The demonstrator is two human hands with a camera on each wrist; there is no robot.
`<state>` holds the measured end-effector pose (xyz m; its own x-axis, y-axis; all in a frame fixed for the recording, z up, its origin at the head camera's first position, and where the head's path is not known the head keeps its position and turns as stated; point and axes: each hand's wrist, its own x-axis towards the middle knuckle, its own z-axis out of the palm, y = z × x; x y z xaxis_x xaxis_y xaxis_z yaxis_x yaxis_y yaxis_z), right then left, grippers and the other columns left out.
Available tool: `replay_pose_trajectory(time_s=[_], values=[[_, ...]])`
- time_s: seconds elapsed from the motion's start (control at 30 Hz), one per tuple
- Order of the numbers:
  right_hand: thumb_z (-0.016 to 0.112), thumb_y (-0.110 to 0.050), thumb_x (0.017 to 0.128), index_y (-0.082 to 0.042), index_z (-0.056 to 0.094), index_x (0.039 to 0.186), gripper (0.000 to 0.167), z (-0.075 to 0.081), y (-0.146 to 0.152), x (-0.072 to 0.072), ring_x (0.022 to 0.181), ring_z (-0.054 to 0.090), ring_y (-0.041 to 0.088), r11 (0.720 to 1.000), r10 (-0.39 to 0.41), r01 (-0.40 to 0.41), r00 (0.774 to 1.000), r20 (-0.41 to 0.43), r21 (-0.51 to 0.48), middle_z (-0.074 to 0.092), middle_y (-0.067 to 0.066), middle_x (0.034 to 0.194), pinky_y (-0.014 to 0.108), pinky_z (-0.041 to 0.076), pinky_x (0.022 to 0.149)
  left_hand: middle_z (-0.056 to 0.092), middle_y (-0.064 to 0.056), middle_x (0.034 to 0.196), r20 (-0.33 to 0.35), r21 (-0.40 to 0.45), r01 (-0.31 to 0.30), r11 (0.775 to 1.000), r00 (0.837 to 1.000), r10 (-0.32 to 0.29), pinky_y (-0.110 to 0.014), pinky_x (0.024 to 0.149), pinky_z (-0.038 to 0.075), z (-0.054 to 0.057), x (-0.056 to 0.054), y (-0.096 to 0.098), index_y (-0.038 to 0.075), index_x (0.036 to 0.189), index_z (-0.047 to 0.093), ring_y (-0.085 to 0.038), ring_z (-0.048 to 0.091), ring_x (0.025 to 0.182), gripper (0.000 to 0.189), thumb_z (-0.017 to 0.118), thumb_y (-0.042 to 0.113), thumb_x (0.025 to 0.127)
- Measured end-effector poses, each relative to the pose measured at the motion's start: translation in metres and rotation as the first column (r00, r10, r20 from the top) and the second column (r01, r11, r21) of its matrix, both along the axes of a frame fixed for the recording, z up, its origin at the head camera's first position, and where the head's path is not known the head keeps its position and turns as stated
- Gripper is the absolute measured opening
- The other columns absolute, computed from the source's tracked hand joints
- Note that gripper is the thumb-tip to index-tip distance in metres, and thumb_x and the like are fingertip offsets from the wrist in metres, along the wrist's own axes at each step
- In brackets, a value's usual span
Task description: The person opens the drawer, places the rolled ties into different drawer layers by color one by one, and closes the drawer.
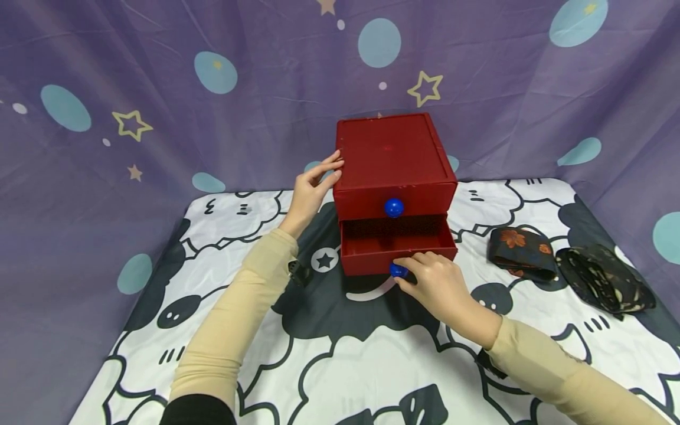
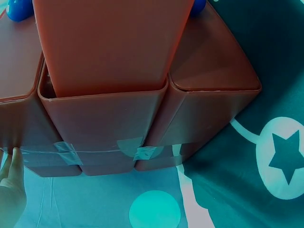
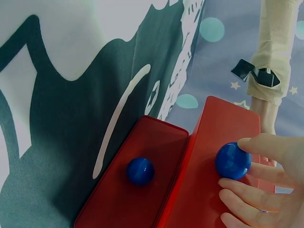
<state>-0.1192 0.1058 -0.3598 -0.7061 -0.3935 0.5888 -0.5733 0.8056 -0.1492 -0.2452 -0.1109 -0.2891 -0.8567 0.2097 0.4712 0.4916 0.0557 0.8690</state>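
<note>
A red drawer cabinet (image 1: 390, 150) stands on the patterned cloth, with its middle drawer (image 1: 398, 242) pulled part way out. In the left wrist view three units appear stacked and taped together, the middle drawer (image 2: 111, 47) sticking out. My right hand (image 1: 437, 283) pinches that drawer's blue knob (image 3: 232, 160) between thumb and fingers. Below it, in the right wrist view, the bottom drawer (image 3: 156, 142) is closed and has its own blue knob (image 3: 140, 171). The top drawer's knob (image 1: 394, 208) is untouched. My left hand (image 1: 313, 190) rests its extended fingers against the cabinet's left side.
To the right lie a folded dark cloth item with orange flowers (image 1: 520, 252) and a folded dark camouflage-patterned item (image 1: 605, 280). A purple curtain (image 1: 287, 88) hangs right behind the cabinet. The black-and-white cloth (image 1: 372, 360) covers the surface.
</note>
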Motion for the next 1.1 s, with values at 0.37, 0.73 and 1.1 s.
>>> replay_pose_trajectory(time_s=[0.37,0.73,1.1], values=[[0.079,-0.026,0.064,-0.010,0.070,0.093,0.034,0.000,0.000,0.006,0.070,0.061,0.020,1.000,-0.002,0.002,1.000,0.003,0.022,0.067,0.006,0.080,0.032,0.052,0.061,0.043,-0.018,0.131,-0.007,0.000,0.000,1.000,1.000,0.000,-0.028,0.099,0.035,0.000,0.000,0.000,-0.013,0.112,0.053,-0.018,0.038,0.124,0.029,0.052,-0.001,0.086],[0.079,-0.026,0.064,-0.010,0.070,0.093,0.034,0.000,-0.001,0.015,0.074,0.062,0.021,1.000,-0.007,0.006,1.000,0.020,0.029,0.068,0.006,0.082,0.033,0.053,0.065,0.042,-0.019,0.132,-0.008,0.001,0.006,1.000,1.000,-0.006,-0.033,0.100,0.034,0.000,0.000,0.000,-0.014,0.112,0.053,-0.019,0.037,0.124,0.029,0.052,0.000,0.086],[0.080,-0.026,0.061,-0.011,0.071,0.091,0.034,-0.002,-0.001,0.024,0.068,0.060,0.019,1.000,-0.007,0.008,1.000,-0.022,0.025,0.067,0.004,0.078,0.031,0.052,0.061,0.042,-0.017,0.132,-0.003,0.000,0.009,1.000,1.000,-0.009,-0.033,0.099,0.035,0.000,0.000,0.000,-0.013,0.113,0.053,-0.018,0.038,0.124,0.030,0.052,0.000,0.086]])
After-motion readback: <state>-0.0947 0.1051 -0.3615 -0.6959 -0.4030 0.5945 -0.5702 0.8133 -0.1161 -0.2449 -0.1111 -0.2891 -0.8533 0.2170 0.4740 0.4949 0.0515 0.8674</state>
